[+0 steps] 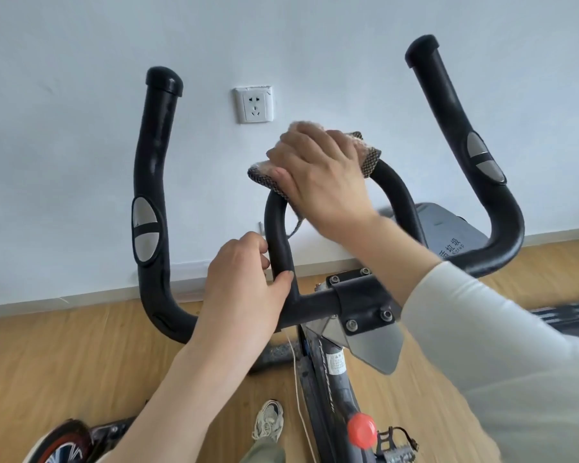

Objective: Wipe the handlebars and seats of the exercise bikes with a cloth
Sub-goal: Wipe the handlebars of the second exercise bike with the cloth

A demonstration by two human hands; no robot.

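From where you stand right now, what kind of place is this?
Probably an indoor workout room, at home or in a gym; I cannot tell which. An exercise bike's handlebars stand before a plain wall with a socket, on a wood-look floor. Another wheel shows lower left.

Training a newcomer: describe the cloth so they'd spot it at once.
Find the black handlebar against the white wall. On top of its centre loop, under the right hand, sits the cloth: the only soft thing there, peach fluff with checked edging.
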